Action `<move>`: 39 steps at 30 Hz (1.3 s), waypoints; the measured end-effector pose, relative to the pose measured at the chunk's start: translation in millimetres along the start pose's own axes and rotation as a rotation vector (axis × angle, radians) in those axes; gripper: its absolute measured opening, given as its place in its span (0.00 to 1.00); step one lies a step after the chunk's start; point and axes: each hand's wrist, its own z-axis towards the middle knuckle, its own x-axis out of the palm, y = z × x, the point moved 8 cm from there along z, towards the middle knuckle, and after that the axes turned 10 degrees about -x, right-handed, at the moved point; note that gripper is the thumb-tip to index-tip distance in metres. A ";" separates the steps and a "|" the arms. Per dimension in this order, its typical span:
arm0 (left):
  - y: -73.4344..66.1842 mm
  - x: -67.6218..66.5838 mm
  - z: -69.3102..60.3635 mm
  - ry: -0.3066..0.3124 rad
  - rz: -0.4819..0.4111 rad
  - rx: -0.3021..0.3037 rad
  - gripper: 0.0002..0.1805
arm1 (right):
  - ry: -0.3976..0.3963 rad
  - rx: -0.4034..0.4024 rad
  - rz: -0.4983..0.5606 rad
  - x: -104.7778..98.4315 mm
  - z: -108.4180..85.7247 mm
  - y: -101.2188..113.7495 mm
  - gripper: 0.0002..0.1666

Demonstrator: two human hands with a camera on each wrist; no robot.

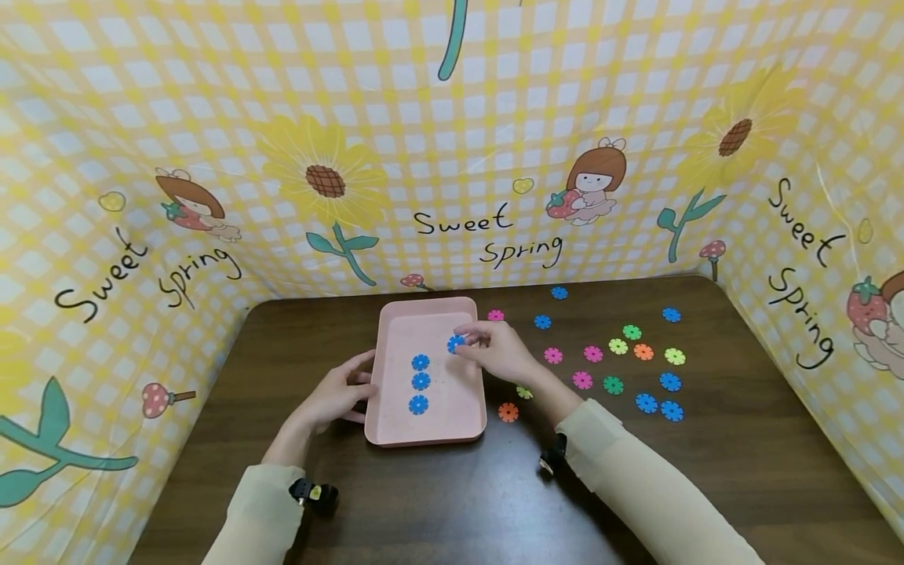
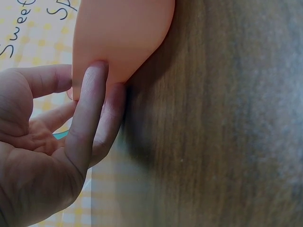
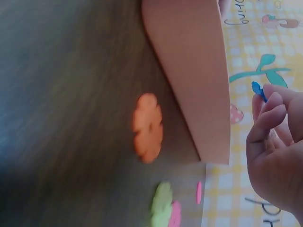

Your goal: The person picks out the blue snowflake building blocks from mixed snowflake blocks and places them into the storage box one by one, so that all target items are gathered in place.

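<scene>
A shallow pink tray point(image 1: 397, 333) stands on the table. Three blue notched discs point(image 1: 421, 381) lie in it, in a column. My left hand point(image 1: 337, 394) holds the tray's left side; in the left wrist view its fingers point(image 2: 87, 109) press the outer wall, some at the rim. Over the tray's right half, my right hand point(image 1: 503, 353) pinches another blue notched disc point(image 1: 455, 344) between thumb and fingertips. In the right wrist view that disc point(image 3: 258, 90) appears edge-on, above the tray's rim.
Right of the tray lie several loose notched discs: pink point(image 1: 582, 380), green point(image 1: 613, 385), yellow-green point(image 1: 675, 356), orange point(image 1: 508, 412) and blue point(image 1: 646, 403). A yellow checked cloth point(image 1: 438, 157) surrounds the dark wooden table point(image 1: 438, 502) at the back and sides.
</scene>
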 end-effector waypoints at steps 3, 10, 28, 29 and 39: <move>-0.8 -0.3 -1.0 -0.003 0.008 0.000 0.38 | 0.004 -0.001 -0.004 9.7 10.6 2.1 0.20; 1.1 -1.5 -0.6 -0.014 0.003 -0.009 0.39 | 0.022 0.029 0.028 36.1 34.7 3.8 0.21; 1.8 -0.3 -1.4 -0.012 -0.019 -0.005 0.39 | 0.038 0.160 -0.124 64.2 57.4 -18.8 0.19; 2.1 -0.7 -1.0 -0.014 -0.015 -0.007 0.39 | 0.036 0.169 -0.134 65.7 58.0 -21.0 0.19; 1.3 -0.6 0.2 -0.004 0.003 -0.003 0.39 | 0.032 0.176 -0.241 72.0 61.1 -30.7 0.18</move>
